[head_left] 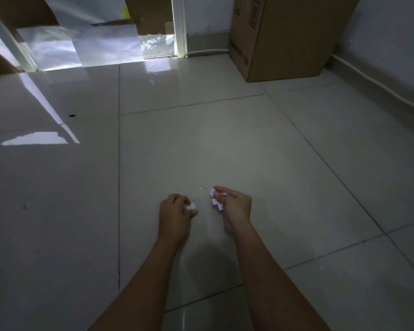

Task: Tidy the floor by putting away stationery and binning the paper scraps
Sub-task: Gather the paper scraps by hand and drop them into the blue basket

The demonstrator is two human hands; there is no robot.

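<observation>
Left scrap: small crumpled white paper scrap (pixel 190 206), creased into a wad, pinched at the fingertips of the left hand (pixel 175 211), low over the glossy pale grey tiled floor (pixel 69 211).
Left hand pose: back of hand toward the camera, bare forearm reaching in from the bottom edge; fingers (pixel 177 199) curled inward and closed on the left scrap, thumb below it.
Loose fleck: tiny white paper fleck (pixel 200 187) lying on the tile, between the two hands and just beyond them.
Right scraps: bunch of white torn paper pieces (pixel 216 199), flat-edged and folded, sticking out left of the right hand (pixel 234 206).
Right hand pose: knuckles up, wrist bent, fist clenched around the right scraps; forearm enters from bottom right.
Background right: tall brown cardboard box (pixel 285 37) standing on the floor against the wall, well apart from the hands.
Hard to tell: how many pieces the right fist holds; most are hidden in the palm. Whether either hand touches the floor cannot be judged. Dim light blurs the paper detail.
</observation>
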